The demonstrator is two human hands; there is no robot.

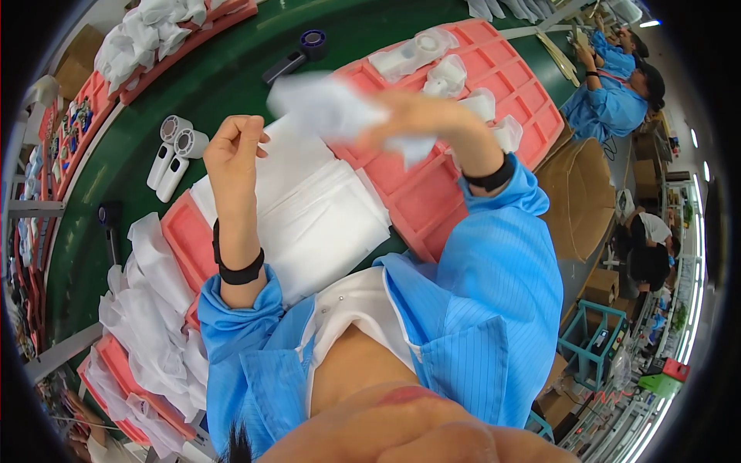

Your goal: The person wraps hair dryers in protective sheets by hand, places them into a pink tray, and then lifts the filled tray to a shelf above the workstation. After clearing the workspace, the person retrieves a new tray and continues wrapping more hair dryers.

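My right hand (421, 119), smeared by motion, grips a blurred white wrapping bag (324, 106) above the tray; whether anything is inside cannot be made out. My left hand (234, 150) is closed, thumb and fingertips pressed together, with nothing visible in them. It hovers at the left edge of a stack of flat white bags (320, 231). Left of it, two white handheld fans (166, 158) lie on the green surface. A dark handheld fan (285, 68) lies beyond my hands. Several wrapped items (413, 55) rest in the pink compartment tray (505, 81) at the right.
Loose white bags (150, 309) are heaped at my near left, over pink trays. Another dark fan (110, 231) lies on the green surface (93, 166). More bags (147, 42) fill a far-left tray. A brown carton (579, 197) stands right; co-workers (614, 100) sit beyond.
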